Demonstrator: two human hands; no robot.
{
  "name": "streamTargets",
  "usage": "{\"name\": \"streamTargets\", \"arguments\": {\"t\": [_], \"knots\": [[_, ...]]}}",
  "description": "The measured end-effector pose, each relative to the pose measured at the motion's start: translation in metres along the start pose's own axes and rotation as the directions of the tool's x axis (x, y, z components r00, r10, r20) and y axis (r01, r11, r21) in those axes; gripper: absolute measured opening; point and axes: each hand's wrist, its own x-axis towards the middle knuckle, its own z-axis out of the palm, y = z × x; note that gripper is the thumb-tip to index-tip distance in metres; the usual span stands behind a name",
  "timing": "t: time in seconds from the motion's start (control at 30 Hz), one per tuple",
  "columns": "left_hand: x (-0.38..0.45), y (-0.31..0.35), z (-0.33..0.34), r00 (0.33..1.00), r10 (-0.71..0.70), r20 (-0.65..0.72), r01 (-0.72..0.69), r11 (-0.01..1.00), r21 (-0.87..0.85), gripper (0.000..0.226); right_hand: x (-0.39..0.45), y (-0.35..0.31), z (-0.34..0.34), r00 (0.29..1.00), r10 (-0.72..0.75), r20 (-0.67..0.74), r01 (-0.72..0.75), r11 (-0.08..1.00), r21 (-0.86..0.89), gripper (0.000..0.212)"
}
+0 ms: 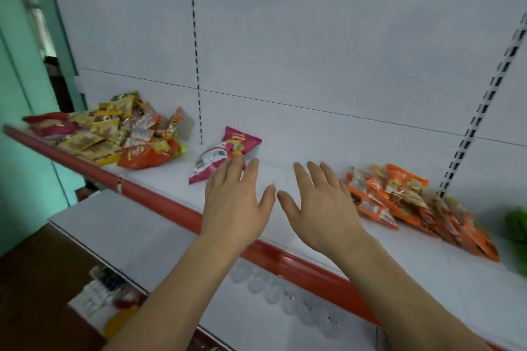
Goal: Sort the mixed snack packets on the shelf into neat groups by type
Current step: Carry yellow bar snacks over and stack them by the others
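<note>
Writing on the packets: none legible. Print shows on several wrappers, but blur leaves every brand name and label unreadable.

Shelf (313,134): white, with a red front rail (159,202), and a white back panel carrying slotted uprights.

Mixed pile (114,131), left end of the shelf: yellow packets with dark print, silver-and-orange packets, one large orange bag at the front right corner and one red-pink bag at the far left. The packets overlap at varied angles and are not grouped.

Pink packet (225,154): lies alone on the shelf between the pile and the hands, flat, its top end toward the back panel. It has a pink wrapper, a white and silver panel at the lower left, and a small orange round motif near the middle.

Orange group (410,202), right part of the shelf: orange packets with white and yellow panels, overlapping in a row that runs toward the front right. A green item (517,225) is cut off by the right edge of the view.

Left hand (233,202): palm down, fingers straight and spread, grip apart, fingertips at the lower right corner of the pink packet; contact cannot be confirmed.

Right hand (322,208): palm down, fingers straight and spread, grip apart, holding nothing, just left of the orange group.
</note>
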Motion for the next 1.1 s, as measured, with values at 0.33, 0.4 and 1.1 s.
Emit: {"name": "streamTargets", "arguments": {"t": [0.33, 0.4, 1.1], "knots": [[0.094, -0.16, 0.003, 0.996, -0.092, 0.005, 0.09, 0.984, 0.155, 0.064, 0.162, -0.103, 0.065, 0.989, -0.145, -0.014, 0.145, 0.986, 0.082, 0.081], [0.111, -0.186, 0.004, 0.993, -0.119, 0.006, 0.116, 0.979, 0.166, 0.064, 0.19, -0.12, 0.077, 0.986, -0.166, 0.009, 0.165, 0.983, 0.078, 0.081], [0.245, -0.4, 0.051, 0.729, 0.342, 0.593, -0.393, 0.918, -0.047, 0.079, 0.377, -0.266, 0.183, 0.914, 0.174, 0.367, -0.192, 0.981, 0.015, 0.038]]}}
